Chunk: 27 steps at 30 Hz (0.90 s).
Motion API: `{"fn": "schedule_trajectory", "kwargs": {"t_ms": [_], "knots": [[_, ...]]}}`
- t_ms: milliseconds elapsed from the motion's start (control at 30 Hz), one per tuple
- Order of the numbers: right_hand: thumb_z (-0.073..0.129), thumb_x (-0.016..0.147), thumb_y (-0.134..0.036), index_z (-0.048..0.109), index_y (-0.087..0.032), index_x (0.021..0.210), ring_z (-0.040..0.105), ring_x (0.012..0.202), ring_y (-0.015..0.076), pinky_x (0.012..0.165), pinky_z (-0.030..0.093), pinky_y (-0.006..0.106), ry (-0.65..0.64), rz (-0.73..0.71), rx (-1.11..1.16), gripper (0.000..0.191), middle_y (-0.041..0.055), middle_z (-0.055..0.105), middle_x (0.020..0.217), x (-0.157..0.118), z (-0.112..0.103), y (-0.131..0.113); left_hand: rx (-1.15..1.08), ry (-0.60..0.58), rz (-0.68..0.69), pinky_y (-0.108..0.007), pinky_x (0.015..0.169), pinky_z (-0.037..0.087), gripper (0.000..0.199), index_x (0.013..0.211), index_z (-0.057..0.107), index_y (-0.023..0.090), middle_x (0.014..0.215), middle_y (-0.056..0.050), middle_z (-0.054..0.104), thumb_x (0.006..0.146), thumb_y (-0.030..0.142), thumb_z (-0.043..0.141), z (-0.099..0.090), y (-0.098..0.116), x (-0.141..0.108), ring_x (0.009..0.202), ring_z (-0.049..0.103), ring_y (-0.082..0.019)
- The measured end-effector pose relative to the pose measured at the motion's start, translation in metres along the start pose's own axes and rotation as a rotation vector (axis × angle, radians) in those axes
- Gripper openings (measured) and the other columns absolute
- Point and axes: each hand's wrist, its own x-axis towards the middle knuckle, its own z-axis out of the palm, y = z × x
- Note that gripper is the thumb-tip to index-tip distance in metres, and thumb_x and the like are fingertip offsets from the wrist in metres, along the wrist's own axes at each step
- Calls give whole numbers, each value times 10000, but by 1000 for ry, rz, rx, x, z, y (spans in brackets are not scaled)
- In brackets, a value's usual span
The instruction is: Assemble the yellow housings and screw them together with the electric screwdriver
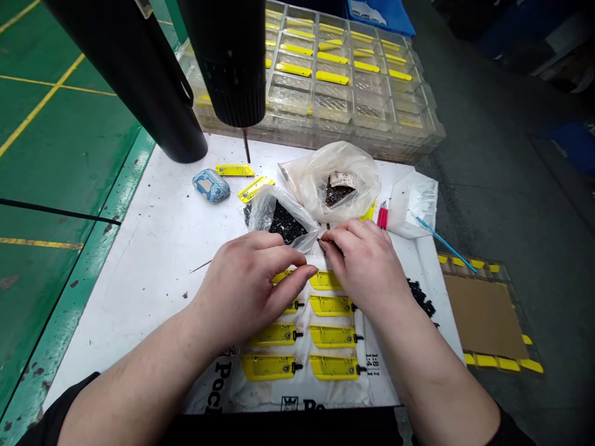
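The right hand (367,266) is pinching a small dark part (322,244) between thumb and fingertips, at the hand's far left end; the part is too small and too covered by the fingers for its long axis to be read. The left hand (246,288) lies to its left and slightly nearer the person, with fingers pressed together and pointing right; its fingertips (310,271) end just beside the right hand, and whether they hold anything cannot be told. Directly below the hands, on a white sheet (139,310), yellow plastic pieces (268,368) lie in two columns, their long axes running left to right, the nearer ones with small black parts at their right ends. The top row is partly under the hands. Just beyond the pinch, a clear bag of black parts (283,223) touches the left hand's side of the gap, and a second bag (337,192) lies to its right. Farther off stand a clear tray (316,93) of yellow pieces and a hanging black tool (230,62), with a blue tin (211,184) on the sheet to the left.
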Motion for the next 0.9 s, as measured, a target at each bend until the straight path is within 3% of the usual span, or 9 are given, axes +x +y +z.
{"fn": "schedule_trajectory", "kwargs": {"t_ms": [400,533,733,900], "knots": [[629,1081,-230,751,-174,1054,622,1061,296,971,479,461,5,16,58,137,91,699,1061,-2,-1,5,2,10,14,-272,657,440,239,966,834,212,792,1,703,1032,389,686,0,0,-1,707,629,-103],[638,1089,-250,727,-205,1065,666,1038,219,924,520,374,20,76,364,102,59,708,1092,-8,-19,0,-1,25,15,-267,647,439,231,971,835,212,780,2,691,1028,387,695,0,1,-1,698,624,-101],[658,1104,-397,733,-253,1083,675,961,165,835,566,291,-184,229,942,163,20,712,1046,-21,-39,-18,-102,62,70,-229,725,537,239,1157,807,192,971,-33,737,986,356,772,-1,3,-3,842,690,-101],[648,1105,-414,731,-259,1084,664,949,164,794,566,269,-279,250,1035,178,14,698,1010,-26,-37,-21,-110,70,162,-200,771,562,205,1168,793,207,1029,-42,710,974,273,786,-2,4,-3,902,682,-91]]}}
